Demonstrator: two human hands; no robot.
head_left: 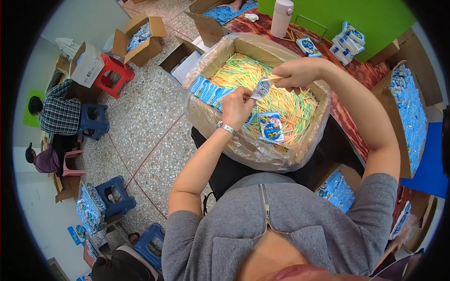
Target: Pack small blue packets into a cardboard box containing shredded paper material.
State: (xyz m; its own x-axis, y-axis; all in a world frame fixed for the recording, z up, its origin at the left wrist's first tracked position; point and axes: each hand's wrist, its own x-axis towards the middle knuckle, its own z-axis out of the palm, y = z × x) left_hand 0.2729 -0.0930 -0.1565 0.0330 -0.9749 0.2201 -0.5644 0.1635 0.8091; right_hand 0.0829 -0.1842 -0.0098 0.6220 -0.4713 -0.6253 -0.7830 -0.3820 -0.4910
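A pale pink flask (282,19) stood upright on a red-patterned table (262,29), before a green panel (323,14). Across the speckled floor (154,110) were a red stool (123,70), a pink stool (72,172) and a blue stool (93,114) — the last just beside a co-worker in a checked shirt (60,110).

Small blue-and-white packet (261,89), tilted, thin pale sticks (272,78) at its mouth, above a heap of yellow, green and orange sticks (241,70)
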